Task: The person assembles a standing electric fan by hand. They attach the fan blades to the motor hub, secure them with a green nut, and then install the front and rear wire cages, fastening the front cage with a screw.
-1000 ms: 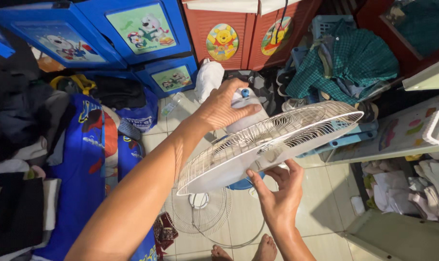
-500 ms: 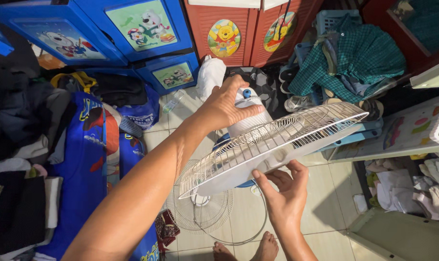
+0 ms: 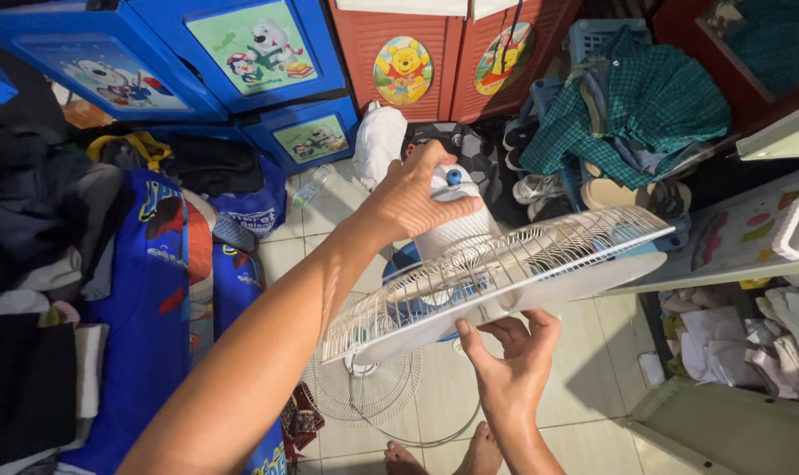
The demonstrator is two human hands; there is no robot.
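Observation:
A white electric fan stands on the tiled floor below me. My left hand [image 3: 412, 198] grips the top of its white motor housing [image 3: 452, 224], which has a blue knob. My right hand [image 3: 509, 356] holds the underside of the fan's rear wire guard [image 3: 496, 268], which sits nearly flat with the white blade inside it. The loose front wire guard [image 3: 364, 387] lies on the floor beneath, by my bare feet [image 3: 456, 457].
Blue plastic drawers [image 3: 241, 53] with cartoon pictures and a red cabinet [image 3: 417, 62] line the far side. Clothes and a blue printed blanket [image 3: 166, 290] pile up at left. A green checked shirt [image 3: 645, 105] over baskets, shoes and folded cloths fill the right.
The rear guard has tipped a little flatter and lower. My right hand has slid slightly further under it. My left hand stays on the motor housing.

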